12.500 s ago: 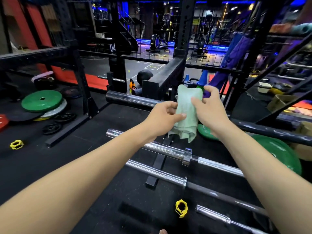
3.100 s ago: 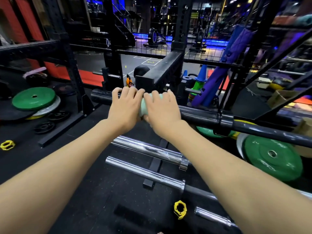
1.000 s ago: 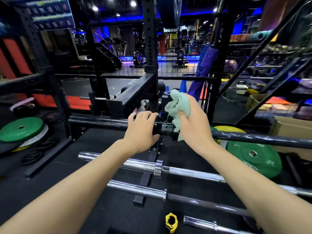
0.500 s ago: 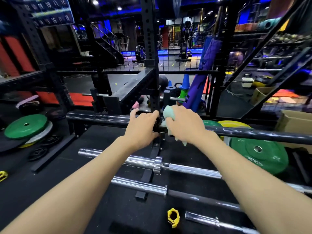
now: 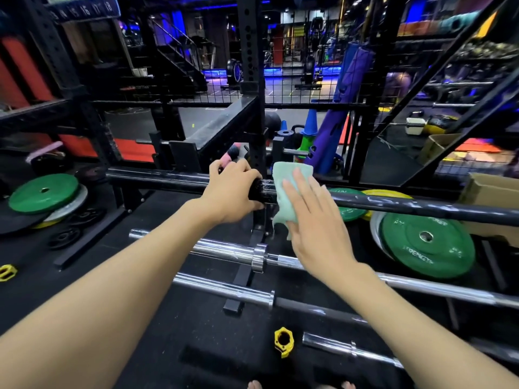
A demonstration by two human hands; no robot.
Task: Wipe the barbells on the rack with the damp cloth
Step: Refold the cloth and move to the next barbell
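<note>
Where flat: cloth under right hand.

right hand opened flat, pale green cloth now spread over the black barbell

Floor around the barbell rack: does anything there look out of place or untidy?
Yes. A yellow collar lies loose on the black floor beside a bar end, a second one sits far left, and weight plates are piled unevenly on the floor.
</note>
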